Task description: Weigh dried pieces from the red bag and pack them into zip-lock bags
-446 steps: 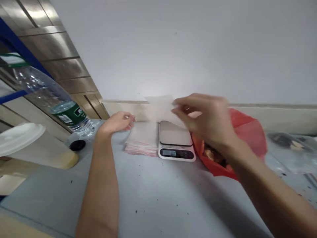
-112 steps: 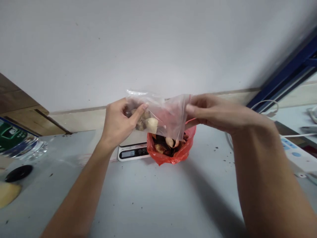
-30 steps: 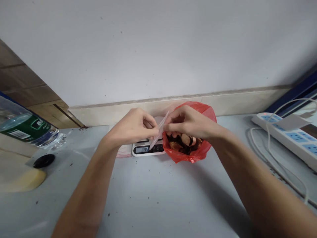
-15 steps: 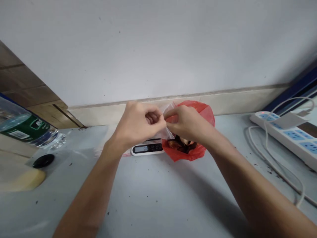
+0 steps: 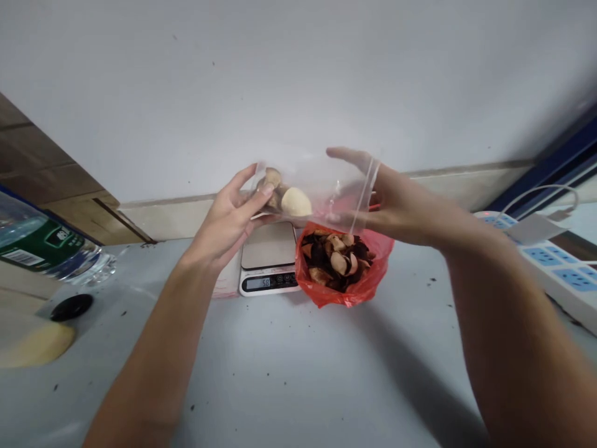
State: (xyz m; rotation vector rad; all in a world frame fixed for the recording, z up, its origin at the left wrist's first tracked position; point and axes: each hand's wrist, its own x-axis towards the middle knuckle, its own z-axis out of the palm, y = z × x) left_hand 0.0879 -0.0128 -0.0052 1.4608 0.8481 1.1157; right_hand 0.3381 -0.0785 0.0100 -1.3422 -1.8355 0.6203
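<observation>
A clear zip bag (image 5: 321, 183) is held on its side above the scale, with brown and cream dried pieces (image 5: 296, 202) gathered at its left end. My left hand (image 5: 237, 211) grips that end, thumb on the front over the pieces. Around the zip end, my right hand (image 5: 387, 193) has its fingers and thumb spread apart, touching or close to the plastic; some fingers are blurred behind it. Below, the white digital scale (image 5: 268, 249) shows what looks like 58 on its display. Beside it stands an open red plastic bag (image 5: 321, 294) full of similar dark brown, curled pieces (image 5: 340, 261).
At left a large water bottle (image 5: 51, 242) lies tilted near a black round lid (image 5: 72, 307) and a blurred pale yellow container (image 5: 40, 345). A white power strip (image 5: 559, 274) with cables sits at right. The wall (image 5: 298, 81) rises behind the table.
My hands were pinched together at the bag's top edge; they have parted and lifted the bag sideways, uncovering the scale's plate and the red bag. The right hand's fingers have spread.
</observation>
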